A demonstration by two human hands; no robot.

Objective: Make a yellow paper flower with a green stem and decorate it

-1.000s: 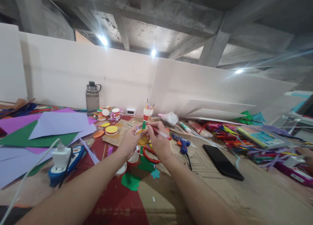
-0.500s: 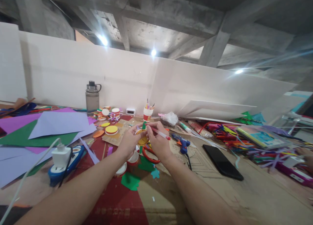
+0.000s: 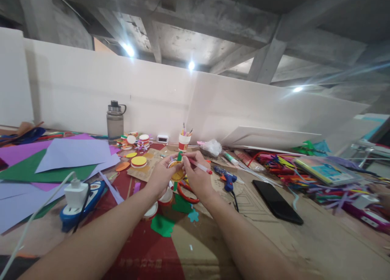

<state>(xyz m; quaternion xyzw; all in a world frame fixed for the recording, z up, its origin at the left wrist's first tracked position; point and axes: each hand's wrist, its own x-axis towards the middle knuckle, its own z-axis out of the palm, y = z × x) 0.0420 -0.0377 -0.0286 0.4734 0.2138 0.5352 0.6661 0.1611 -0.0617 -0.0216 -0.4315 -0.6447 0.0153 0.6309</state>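
A round yellow disc (image 3: 177, 174) with a green strip (image 3: 179, 154) across it is held between my hands at the middle of the table. My left hand (image 3: 161, 175) is closed on the disc's left side. On the other side, my right hand (image 3: 197, 177) grips a clear pen with a red tip end (image 3: 203, 166), its fingertips touching the green strip. Red-handled scissors (image 3: 192, 199) lie just below, partly hidden by my right hand. Under my left wrist are white-and-red round pieces (image 3: 166, 197). Green paper scraps (image 3: 162, 226) and a blue flower cutout (image 3: 193, 216) lie nearer me.
A blue glue gun (image 3: 229, 182) and black phone (image 3: 276, 201) lie to the right, near piled colourful craft sticks and strips. Left are coloured paper sheets (image 3: 73, 155), a blue power strip (image 3: 83, 207) and a water bottle (image 3: 115, 121). A pen cup (image 3: 184, 142) stands behind my hands.
My hands, the disc and the pen look practically still. The white board leaning at the back right has shifted very slightly.
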